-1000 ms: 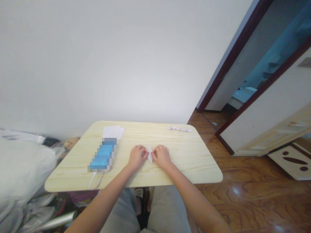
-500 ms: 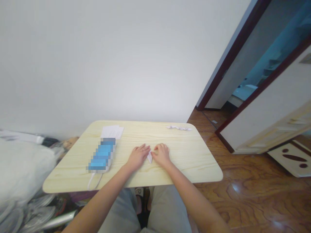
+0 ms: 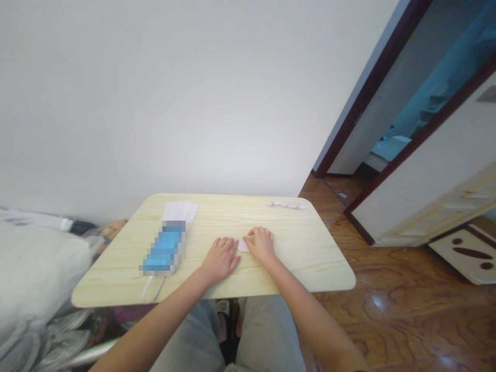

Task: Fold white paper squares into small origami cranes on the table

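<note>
A small piece of folded white paper (image 3: pixel 243 246) lies on the pale wood-grain table between my hands. My left hand (image 3: pixel 221 258) rests on the tabletop, its fingers stretched forward and its thumb apart, with the fingertips at the paper's left edge. At the right edge, my right hand (image 3: pixel 262 245) has its thumb and curled fingers closed on the paper. Part of the paper is hidden under the fingers.
On the table's left are a blurred-out blue-screened device (image 3: pixel 165 249) with a white cable (image 3: pixel 146 288) and white paper sheets (image 3: pixel 180 211). Several small folded paper pieces (image 3: pixel 285 205) sit at the back right. A white wall (image 3: pixel 232 103) stands behind the table (image 3: pixel 302 258).
The paper's narrow point no longer faces me; it now shows a wider, rounded shape. My left thumb has spread toward me, and the right hand has shifted slightly right.
</note>
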The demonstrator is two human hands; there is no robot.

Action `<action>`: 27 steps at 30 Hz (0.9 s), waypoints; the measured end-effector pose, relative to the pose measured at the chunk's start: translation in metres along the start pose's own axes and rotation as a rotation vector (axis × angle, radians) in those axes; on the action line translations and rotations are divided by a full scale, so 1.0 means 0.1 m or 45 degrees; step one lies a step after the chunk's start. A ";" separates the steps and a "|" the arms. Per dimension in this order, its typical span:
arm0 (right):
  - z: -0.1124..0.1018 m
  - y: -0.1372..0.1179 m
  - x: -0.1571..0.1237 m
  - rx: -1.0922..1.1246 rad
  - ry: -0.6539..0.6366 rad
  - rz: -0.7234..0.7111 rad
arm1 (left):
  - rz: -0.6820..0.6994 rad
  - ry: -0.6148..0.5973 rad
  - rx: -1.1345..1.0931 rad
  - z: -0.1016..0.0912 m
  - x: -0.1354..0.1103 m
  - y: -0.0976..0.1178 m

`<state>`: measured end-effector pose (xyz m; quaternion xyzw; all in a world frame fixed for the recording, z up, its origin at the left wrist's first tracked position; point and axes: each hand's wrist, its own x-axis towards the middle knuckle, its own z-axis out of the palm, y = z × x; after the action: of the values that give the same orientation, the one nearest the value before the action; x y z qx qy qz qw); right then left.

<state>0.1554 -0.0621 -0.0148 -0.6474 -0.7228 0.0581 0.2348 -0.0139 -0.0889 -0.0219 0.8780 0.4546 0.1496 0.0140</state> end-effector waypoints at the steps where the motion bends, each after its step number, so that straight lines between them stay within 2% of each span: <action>1: 0.00 -0.03 -0.05 -0.008 0.049 0.011 | -0.030 0.001 0.018 0.00 -0.01 0.04; 5: 0.02 -0.10 -0.19 -0.050 0.115 0.038 | -0.122 0.033 0.068 0.03 -0.06 0.16; 10: 0.01 -0.10 -0.18 -0.068 0.098 0.029 | -0.043 0.015 0.024 0.09 -0.17 0.13; 15: 0.03 -0.01 -0.18 -0.075 0.137 0.029 | -0.086 -0.047 -0.017 0.10 -0.22 0.05; 24: -0.01 0.22 -0.22 -0.101 0.142 0.101 | -0.149 -0.084 -0.053 0.12 -0.23 0.09; 27: -0.08 0.21 -0.23 -0.071 0.132 0.033 | -0.150 -0.078 -0.050 0.12 -0.25 0.10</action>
<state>0.1786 -0.0830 -0.0217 -0.6651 -0.7025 0.0076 0.2530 -0.0164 -0.1130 -0.0381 0.8535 0.5017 0.1302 0.0539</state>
